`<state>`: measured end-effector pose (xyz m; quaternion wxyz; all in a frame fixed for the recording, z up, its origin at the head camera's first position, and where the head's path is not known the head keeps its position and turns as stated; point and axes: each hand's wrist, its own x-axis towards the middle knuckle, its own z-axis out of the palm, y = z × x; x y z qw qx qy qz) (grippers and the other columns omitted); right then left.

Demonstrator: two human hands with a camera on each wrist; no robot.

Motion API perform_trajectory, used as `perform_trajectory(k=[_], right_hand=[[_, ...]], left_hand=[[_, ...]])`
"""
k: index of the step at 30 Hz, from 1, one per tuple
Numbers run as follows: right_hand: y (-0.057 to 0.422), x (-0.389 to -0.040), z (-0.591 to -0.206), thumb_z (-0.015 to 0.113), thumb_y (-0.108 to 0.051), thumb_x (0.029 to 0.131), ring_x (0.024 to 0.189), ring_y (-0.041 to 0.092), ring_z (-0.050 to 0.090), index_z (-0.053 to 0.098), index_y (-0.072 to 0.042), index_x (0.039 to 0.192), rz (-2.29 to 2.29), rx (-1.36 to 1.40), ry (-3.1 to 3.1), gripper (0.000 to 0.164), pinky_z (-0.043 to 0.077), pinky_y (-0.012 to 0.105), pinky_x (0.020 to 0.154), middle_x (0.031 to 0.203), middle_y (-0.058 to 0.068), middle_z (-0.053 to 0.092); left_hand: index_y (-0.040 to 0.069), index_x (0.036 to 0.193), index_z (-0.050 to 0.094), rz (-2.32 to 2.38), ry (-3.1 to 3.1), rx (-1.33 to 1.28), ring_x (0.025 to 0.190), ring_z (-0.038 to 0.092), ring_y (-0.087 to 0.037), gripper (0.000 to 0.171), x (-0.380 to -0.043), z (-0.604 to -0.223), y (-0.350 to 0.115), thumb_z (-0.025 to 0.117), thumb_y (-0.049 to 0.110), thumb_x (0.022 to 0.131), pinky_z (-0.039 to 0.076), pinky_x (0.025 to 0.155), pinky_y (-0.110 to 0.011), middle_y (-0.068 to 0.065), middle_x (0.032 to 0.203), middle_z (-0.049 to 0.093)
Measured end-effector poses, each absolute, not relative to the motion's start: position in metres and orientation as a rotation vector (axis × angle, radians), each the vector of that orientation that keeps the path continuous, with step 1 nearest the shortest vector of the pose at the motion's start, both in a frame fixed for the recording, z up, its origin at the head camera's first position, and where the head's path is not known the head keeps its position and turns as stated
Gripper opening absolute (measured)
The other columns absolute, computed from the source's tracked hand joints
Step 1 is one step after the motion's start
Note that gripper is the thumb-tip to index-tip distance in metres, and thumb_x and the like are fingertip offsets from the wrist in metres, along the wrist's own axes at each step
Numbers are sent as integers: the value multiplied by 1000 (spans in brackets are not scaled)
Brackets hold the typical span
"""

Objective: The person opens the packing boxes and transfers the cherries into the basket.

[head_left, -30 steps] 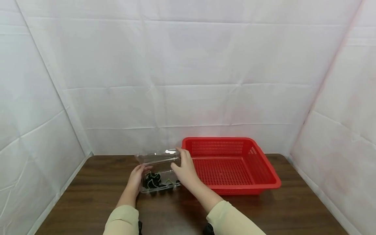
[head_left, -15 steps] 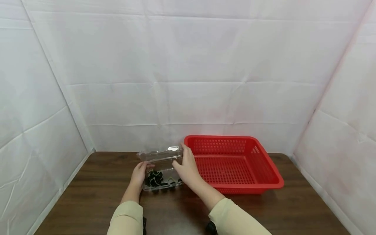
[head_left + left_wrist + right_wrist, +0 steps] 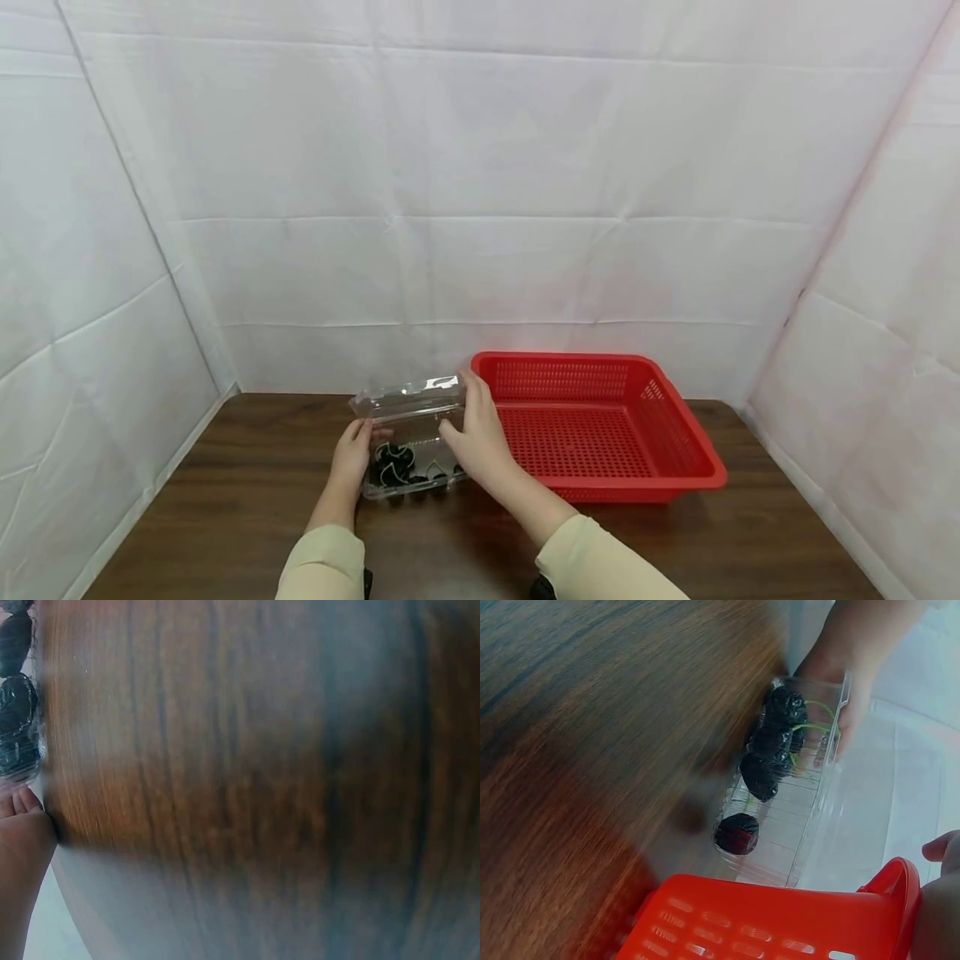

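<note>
A clear plastic clamshell box (image 3: pixel 420 446) with its lid (image 3: pixel 408 398) raised stands just left of the red basket in the head view. Dark cherries (image 3: pixel 393 458) with pale green stems lie in its near left part; the right wrist view shows them (image 3: pixel 769 742) through the clear wall. My left hand (image 3: pixel 351 454) grips the box's left end, fingertips reaching inside the wall. At the opposite end, my right hand (image 3: pixel 480 425) holds the box by its raised lid side, thumb over the tray. Only the thumb (image 3: pixel 939 846) and part of that hand show in the right wrist view.
A red plastic basket (image 3: pixel 600 483) with perforated walls and floor stands close on the right, its left rim beside my right hand. Under everything lies a dark wooden table (image 3: pixel 225 500). White sheeting (image 3: pixel 480 208) encloses the back and both sides.
The head view has shifted slightly. Both hands keep their hold on the clamshell box, which stays in nearly the same place beside the basket.
</note>
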<state>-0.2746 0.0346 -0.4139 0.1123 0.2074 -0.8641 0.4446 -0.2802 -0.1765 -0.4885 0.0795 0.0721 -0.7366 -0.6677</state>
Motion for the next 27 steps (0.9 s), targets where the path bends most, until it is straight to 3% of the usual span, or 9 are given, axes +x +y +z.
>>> perform_trajectory(k=[10, 17, 27], right_hand=[[34, -271, -412, 62, -15, 87, 142, 28, 25, 25, -6, 152, 1209, 632, -2531, 75, 30, 48, 110, 156, 11, 22], [32, -271, -409, 63, -12, 86, 140, 28, 29, 35, -6, 148, 1132, 660, -2474, 69, 35, 50, 107, 155, 9, 25], [32, -267, -409, 64, -12, 86, 136, 30, 34, 42, -6, 143, 1056, 715, -2464, 62, 37, 49, 105, 151, 13, 30]], left_hand=[[-8, 123, 48, -1980, -2208, 247, 118, 51, -43, 38, -278, -488, -178, 29, 22, 109, 34, 103, -54, -21, 108, 68], [-3, 119, 49, -2006, -2198, 289, 119, 50, -41, 41, -278, -485, -177, 30, 32, 108, 35, 102, -54, -19, 110, 68], [-3, 127, 46, -1983, -2210, 278, 119, 51, -41, 38, -277, -486, -176, 28, 25, 109, 38, 97, -50, -21, 112, 67]])
